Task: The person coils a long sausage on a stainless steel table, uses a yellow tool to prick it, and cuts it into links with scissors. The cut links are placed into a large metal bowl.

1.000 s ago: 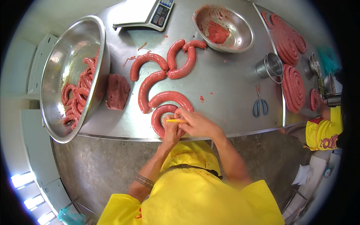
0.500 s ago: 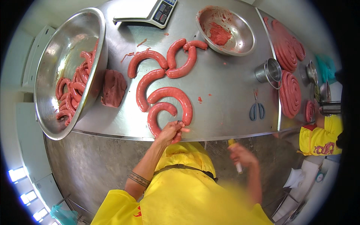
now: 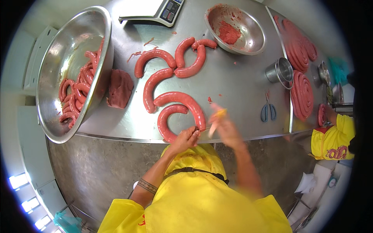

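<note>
At the table's front edge, my left hand is closed around the joint between two raw sausage links. One of these links curls to the left of the hand, and another link arches above it. My right hand, blurred by motion, is just to the right with a yellow-and-white spool of string in its fingers. A thin strand spans the short gap between both hands. Further linked sausages lie joined across the steel table.
On the left stands a large steel basin of sausages, beside a block of meat. A scale, a bowl with ground meat, a metal cup and scissors are around. A co-worker stands right, near coiled sausages.
My right hand has swung up from below the table edge to beside my left hand, carrying the spool. My left hand has shifted slightly right, still gripping the sausage joint.
</note>
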{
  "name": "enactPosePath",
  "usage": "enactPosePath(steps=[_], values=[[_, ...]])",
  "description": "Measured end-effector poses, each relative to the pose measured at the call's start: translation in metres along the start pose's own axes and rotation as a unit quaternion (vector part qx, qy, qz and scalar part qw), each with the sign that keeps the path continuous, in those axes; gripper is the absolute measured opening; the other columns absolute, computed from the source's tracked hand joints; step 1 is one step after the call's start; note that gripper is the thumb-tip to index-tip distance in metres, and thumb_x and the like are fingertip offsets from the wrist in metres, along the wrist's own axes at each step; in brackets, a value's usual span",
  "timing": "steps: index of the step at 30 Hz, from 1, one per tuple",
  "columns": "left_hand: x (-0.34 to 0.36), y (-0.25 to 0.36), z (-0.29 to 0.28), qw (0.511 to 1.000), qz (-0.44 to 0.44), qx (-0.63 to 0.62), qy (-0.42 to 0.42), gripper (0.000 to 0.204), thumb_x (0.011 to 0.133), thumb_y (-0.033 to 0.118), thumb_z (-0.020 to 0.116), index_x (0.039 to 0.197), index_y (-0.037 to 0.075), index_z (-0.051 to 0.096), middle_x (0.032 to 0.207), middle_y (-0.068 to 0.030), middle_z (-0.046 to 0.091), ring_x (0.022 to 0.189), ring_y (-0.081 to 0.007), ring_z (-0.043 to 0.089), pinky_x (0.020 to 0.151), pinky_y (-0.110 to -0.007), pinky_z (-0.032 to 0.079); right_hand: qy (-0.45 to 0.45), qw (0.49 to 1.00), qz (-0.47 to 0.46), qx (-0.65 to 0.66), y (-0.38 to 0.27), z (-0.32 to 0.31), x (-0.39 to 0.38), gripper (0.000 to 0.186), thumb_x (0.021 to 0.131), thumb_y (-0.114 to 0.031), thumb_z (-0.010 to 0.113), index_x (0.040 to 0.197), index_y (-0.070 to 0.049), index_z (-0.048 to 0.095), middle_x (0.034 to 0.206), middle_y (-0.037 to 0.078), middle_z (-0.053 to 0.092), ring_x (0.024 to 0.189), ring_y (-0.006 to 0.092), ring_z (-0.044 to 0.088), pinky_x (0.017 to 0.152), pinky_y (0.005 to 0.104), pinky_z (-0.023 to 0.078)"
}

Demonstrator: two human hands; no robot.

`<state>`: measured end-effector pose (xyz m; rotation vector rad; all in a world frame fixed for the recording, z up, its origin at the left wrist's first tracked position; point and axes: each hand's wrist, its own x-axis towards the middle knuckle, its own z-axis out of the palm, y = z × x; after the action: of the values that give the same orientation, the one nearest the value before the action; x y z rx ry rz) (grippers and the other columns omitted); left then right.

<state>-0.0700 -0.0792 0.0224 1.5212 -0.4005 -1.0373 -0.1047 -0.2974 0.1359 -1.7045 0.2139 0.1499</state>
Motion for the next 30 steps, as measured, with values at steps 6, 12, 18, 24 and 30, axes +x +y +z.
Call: enactPosePath(steps=[6,12,18,24,30], values=[[-0.004,0.011,0.002,0.960,0.143,0.241,-0.002,0.012,0.103,0.016,0.051,0.104,0.005,0.055,0.082,-0.0254,0.062,0.076,-0.0475,0.061,0.064,-0.054,0.047,0.350,0.833,-0.051,0.426,0.057,-0.209,-0.065,0.027,0.106,-0.024,0.050,0.081,-0.014,0.047,0.062,-0.005,0.036,0.050,0.0085,0.034,0.046,0.0245,0.030],[-0.019,-0.001,-0.020,0.946,0.038,0.313,-0.070,0.015,0.100,0.019,0.057,0.102,0.004,0.056,0.082,-0.0237,0.063,0.081,-0.0456,0.063,0.073,-0.053,0.048,0.665,0.726,-0.024,0.171,0.128,-0.294,-0.178,0.013,0.103,-0.015,0.051,0.094,-0.009,0.057,0.070,-0.004,0.044,0.054,0.0072,0.041,0.047,0.0248,0.035],[-0.050,-0.010,-0.066,0.816,0.254,0.510,0.098,0.018,0.089,0.012,0.066,0.104,0.004,0.062,0.089,-0.0128,0.068,0.098,-0.0320,0.065,0.102,-0.044,0.042,0.262,0.930,0.228,-0.119,0.097,-0.117,-0.043,0.032,0.090,-0.007,0.059,0.121,-0.007,0.068,0.091,0.004,0.065,0.074,0.0148,0.061,0.065,0.0312,0.052],[-0.081,0.023,-0.105,0.837,0.080,0.537,-0.064,0.027,0.072,0.015,0.075,0.095,0.003,0.066,0.090,-0.0131,0.070,0.088,-0.0321,0.066,0.099,-0.044,0.044,0.105,0.889,-0.114,-0.431,0.114,0.086,0.101,0.054,0.079,-0.015,0.078,0.127,-0.004,0.057,0.109,0.019,0.063,0.107,0.0386,0.060,0.093,0.0473,0.050],[-0.104,0.076,-0.146,0.967,-0.045,0.251,0.008,0.037,0.069,0.012,0.071,0.103,0.001,0.064,0.089,-0.0167,0.071,0.083,-0.0350,0.069,0.081,-0.044,0.053,0.185,0.893,-0.028,-0.410,0.104,0.054,0.102,0.049,0.074,-0.008,0.076,0.117,0.000,0.055,0.110,0.022,0.062,0.110,0.0428,0.058,0.096,0.0508,0.048]])
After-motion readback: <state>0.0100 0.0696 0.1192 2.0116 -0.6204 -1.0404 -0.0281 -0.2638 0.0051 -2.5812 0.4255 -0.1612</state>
